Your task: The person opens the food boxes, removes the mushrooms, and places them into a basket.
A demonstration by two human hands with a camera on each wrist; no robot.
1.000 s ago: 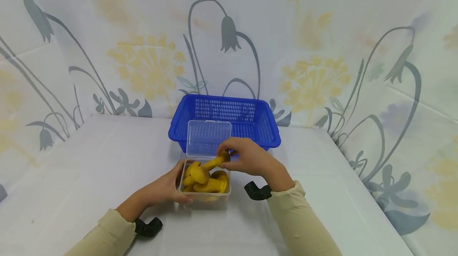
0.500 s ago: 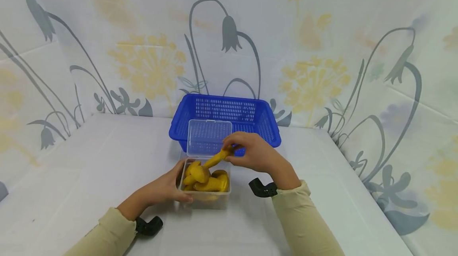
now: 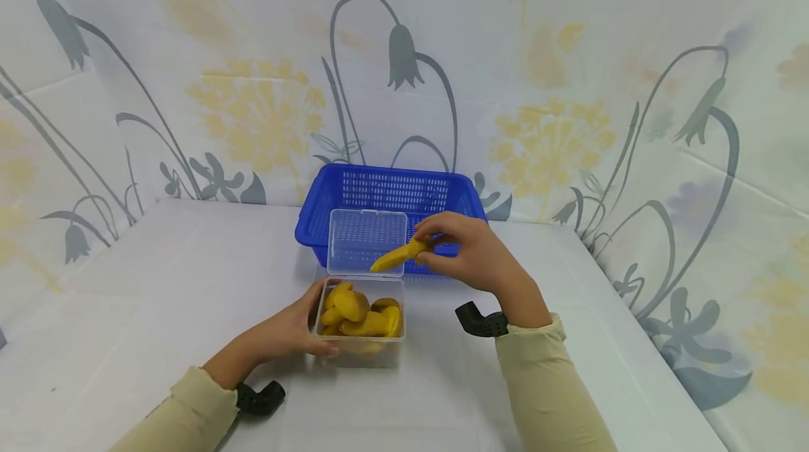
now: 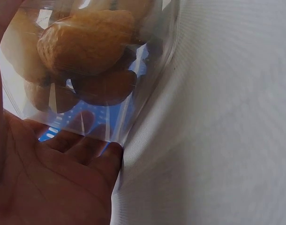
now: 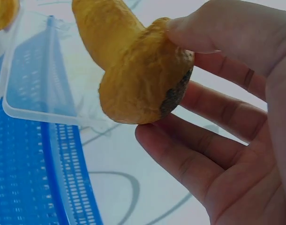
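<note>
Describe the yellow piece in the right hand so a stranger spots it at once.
Start at the blue basket on the white table, then come forward to the clear box with its lid raised. In the head view, above the box, the right hand pinches a mushroom-like yellow piece. Unlike the yellow pieces inside the box, it is held in the air.

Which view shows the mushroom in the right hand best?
The right wrist view: the mushroom appears large, its dark patch clear, though one end is cut off. The head view shows it smaller, partly behind the right hand. The left wrist view shows other mushrooms in the box, not this one.
</note>
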